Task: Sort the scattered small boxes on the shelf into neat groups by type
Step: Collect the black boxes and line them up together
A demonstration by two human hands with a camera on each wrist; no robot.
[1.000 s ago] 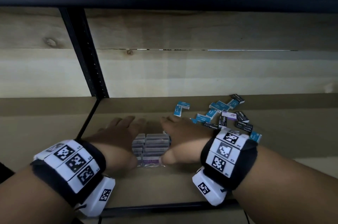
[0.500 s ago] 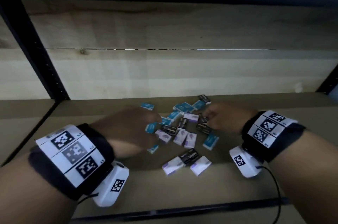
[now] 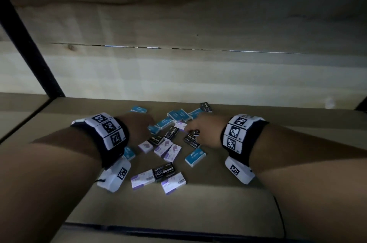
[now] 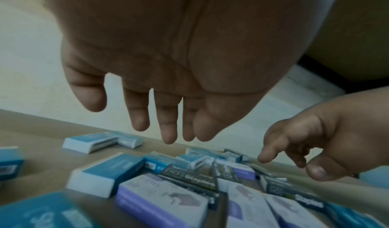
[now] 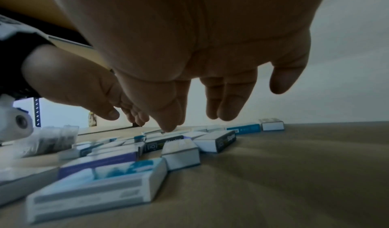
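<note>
Small staple boxes lie scattered on the tan shelf (image 3: 228, 213): blue ones (image 3: 195, 156), black ones (image 3: 164, 171) and white-purple ones (image 3: 173, 183). My left hand (image 3: 139, 125) hovers over the pile's left side with straight fingers (image 4: 166, 128) hanging down and holds nothing. My right hand (image 3: 200, 127) is over the right side, its fingertips just above a black box (image 3: 191, 140). In the right wrist view its fingers (image 5: 227, 105) hang loosely and hold nothing. The boxes under both palms are hidden in the head view.
A pale wooden wall (image 3: 198, 74) closes the back of the shelf. A black upright post (image 3: 29, 44) stands at the left. The shelf's dark front edge (image 3: 158, 229) runs below my forearms. A blurred pale stack (image 5: 54, 140) stands left of the pile.
Both hands left the sides of a neat stack of white-purple boxes and moved right to the scattered pile. Over the last half second they closed in a little.
</note>
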